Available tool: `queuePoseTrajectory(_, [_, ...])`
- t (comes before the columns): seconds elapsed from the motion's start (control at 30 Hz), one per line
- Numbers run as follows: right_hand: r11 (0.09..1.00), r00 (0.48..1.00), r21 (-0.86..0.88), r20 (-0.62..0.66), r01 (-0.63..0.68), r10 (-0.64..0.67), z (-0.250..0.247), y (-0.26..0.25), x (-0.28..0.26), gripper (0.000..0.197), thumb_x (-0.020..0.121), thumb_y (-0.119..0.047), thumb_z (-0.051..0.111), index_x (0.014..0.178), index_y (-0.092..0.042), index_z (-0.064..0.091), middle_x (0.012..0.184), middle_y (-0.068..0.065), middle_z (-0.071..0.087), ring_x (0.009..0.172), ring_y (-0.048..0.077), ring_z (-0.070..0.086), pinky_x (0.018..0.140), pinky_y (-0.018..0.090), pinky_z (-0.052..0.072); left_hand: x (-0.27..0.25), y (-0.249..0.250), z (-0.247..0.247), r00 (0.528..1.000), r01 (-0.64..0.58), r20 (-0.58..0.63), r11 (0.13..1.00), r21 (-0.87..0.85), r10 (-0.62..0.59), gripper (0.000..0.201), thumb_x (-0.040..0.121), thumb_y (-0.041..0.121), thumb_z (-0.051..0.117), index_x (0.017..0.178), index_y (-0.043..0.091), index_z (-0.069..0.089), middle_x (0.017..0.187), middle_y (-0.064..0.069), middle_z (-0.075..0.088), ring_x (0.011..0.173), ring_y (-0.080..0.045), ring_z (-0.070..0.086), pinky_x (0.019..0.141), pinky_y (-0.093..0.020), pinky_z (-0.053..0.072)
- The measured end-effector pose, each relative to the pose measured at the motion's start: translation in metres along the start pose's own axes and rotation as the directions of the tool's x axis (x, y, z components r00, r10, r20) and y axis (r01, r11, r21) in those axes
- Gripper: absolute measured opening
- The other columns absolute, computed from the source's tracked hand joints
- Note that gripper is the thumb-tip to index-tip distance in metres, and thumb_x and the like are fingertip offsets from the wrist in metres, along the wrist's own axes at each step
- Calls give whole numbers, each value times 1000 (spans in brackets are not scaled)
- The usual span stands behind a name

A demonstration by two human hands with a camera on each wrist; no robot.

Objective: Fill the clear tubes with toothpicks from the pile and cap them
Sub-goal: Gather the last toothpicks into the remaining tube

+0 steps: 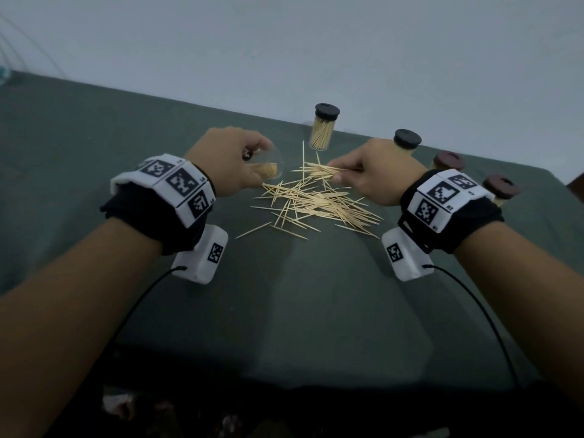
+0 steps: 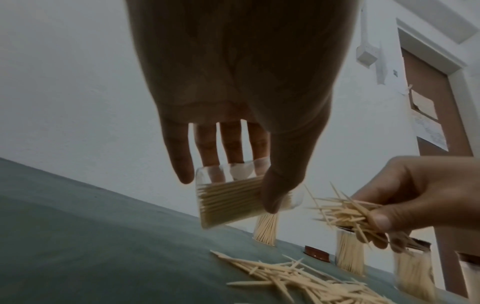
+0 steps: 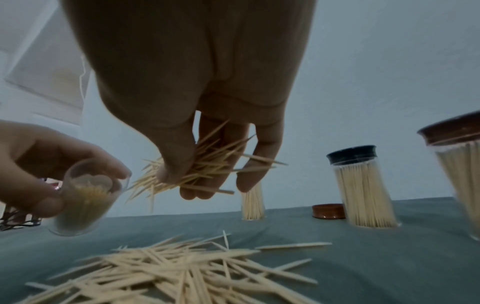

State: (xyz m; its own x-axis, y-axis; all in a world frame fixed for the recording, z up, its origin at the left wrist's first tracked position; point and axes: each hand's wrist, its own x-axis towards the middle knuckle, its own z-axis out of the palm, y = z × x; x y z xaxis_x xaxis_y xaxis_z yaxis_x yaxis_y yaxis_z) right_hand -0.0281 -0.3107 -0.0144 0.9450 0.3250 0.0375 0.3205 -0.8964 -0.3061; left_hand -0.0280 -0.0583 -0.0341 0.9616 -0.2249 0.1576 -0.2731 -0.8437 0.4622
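1. The left hand [image 1: 229,164] has its fingers clamped on a clear round tube [image 2: 231,200], tilted and part full, above the green cloth surface [image 1: 284,295].
2. The right hand [image 1: 376,172] pinches a bundle [image 3: 205,168] of thin wooden toothpicks.
3. The pile [image 1: 316,203] lies mid-surface.
4. Four capped tubes stand along the far edge: two black-capped, two brown-capped.
5. One loose brown cap [image 3: 328,210] lies there.

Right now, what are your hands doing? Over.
Left hand grips open tube, part full. Right hand pinches toothpick bunch near its mouth. Pile remains. Nothing blocking.
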Motion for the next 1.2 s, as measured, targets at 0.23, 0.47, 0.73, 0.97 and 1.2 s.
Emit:
queuePoseTrajectory(0.23, [996,997,69,-61,59,-55,-7,-11,-1,21,94,-27,61,112,-31,72,69,-8,64,58,4,50,59,16,39,-3,6,2,998,11,59,999,-37,-9,55,80,45,75,129,27,60,117,3,66,101,-11,60,89,-24,43])
queuePoseTrajectory(0.47, [997,998,47,5,58,-58,-8,-19,-5,21,94,-27,62,112,-31,72,70,-17,65,61,-8,55,63,12,43,-4,9,0,1000,3,29,998,-70,-1,53,78,44,75,127,27,62,115,3,65,101,-13,60,90,-25,43])
queuePoseTrajectory(0.73, [987,987,-144,154,65,-43,-8,-26,-9,26,94,-27,61,118,-31,69,104,-7,71,91,8,57,78,21,38,-3,10,1,997,-77,-1,988,131,78,52,82,16,72,130,30,61,120,-2,61,110,-22,56,95,-36,45])
queuePoseTrajectory(0.97, [985,985,-150,165,84,-58,-6,-29,-7,26,93,-28,62,118,-31,69,105,-5,71,91,7,54,82,23,41,-3,16,6,989,-142,65,980,138,134,49,83,19,73,129,32,61,126,4,61,108,-18,57,97,-39,46])
queuePoseTrajectory(1.2, [999,998,0,45,53,-53,-8,-26,-8,21,94,-28,61,110,-37,72,71,-27,58,69,-6,52,61,15,37,-7,20,3,988,-139,80,987,83,132,57,82,49,69,133,28,58,119,-1,65,108,-20,59,92,-30,41])
